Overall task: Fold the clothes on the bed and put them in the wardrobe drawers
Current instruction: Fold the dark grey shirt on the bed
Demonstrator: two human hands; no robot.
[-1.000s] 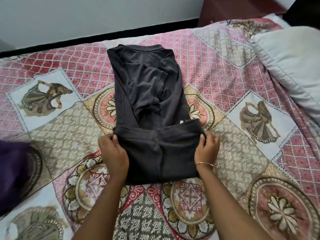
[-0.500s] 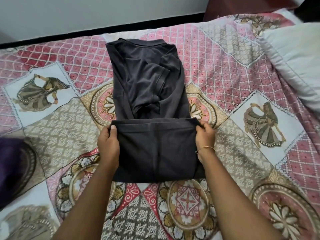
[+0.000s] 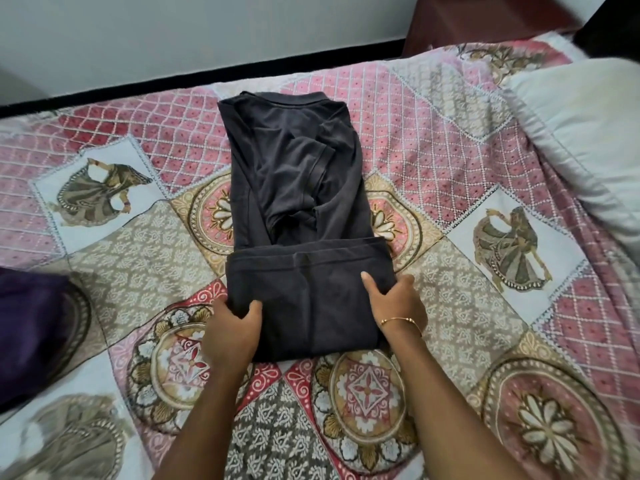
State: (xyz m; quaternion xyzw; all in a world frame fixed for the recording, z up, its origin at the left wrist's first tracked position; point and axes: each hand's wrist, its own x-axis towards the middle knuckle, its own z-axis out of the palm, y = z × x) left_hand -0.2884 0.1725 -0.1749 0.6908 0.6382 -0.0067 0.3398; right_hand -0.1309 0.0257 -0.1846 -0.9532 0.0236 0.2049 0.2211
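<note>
The left hand (image 3: 232,327) and right hand (image 3: 394,304) pinch the opposite side edges of a dark grey T-shirt (image 3: 298,188), thumbs on top, fingers tucked under its doubled lower fold. The soft knit lies as a long rectangle, ribbed collar farthest away, on the bed's patterned pink quilt (image 3: 450,140). A purple cloth (image 3: 31,327) sits left; a white pillow (image 3: 588,133) right.

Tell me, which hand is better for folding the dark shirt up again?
Neither wins; it probably needs both. The left hand grips the near-left side of the dark shirt, and the right hand grips the near-right side, so lifting together should keep the fold even.
</note>
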